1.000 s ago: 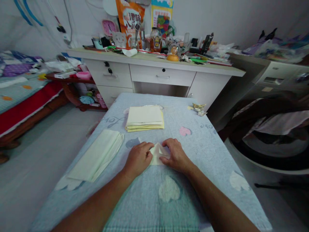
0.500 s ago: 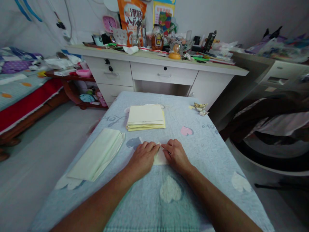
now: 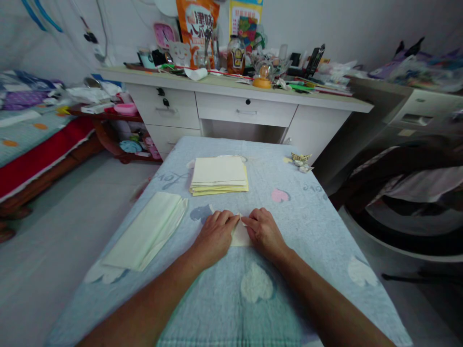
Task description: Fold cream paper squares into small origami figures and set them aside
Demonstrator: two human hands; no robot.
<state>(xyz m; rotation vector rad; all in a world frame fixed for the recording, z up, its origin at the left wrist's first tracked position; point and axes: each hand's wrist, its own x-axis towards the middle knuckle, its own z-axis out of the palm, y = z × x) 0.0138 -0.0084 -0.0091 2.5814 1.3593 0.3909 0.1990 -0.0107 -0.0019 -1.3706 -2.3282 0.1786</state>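
Observation:
A small pale cream sheet of paper (image 3: 240,237) lies on the cloth-covered table in front of me, its top coming to a point between my fingertips. My left hand (image 3: 216,234) grips the left side of it, thumb and fingers together near the tip. From the other side my right hand (image 3: 265,231) pinches the paper near the same point. Both hands cover much of its edges. Beyond them is a stack of cream and yellow paper (image 3: 219,172). Left of my left hand lies a pale green folded bundle of paper (image 3: 146,231).
The table wears a light blue cloth (image 3: 304,270) with heart prints. Small folded paper pieces (image 3: 302,161) sit at its far right corner. Behind stands a white desk (image 3: 249,108) crowded with jars and bags. A washing machine (image 3: 398,130) is on the right, a bed (image 3: 43,140) on the left.
Both hands stay almost in place at the paper's tip, with only a slight shift of the fingers. The stack and the bundle look unmoved.

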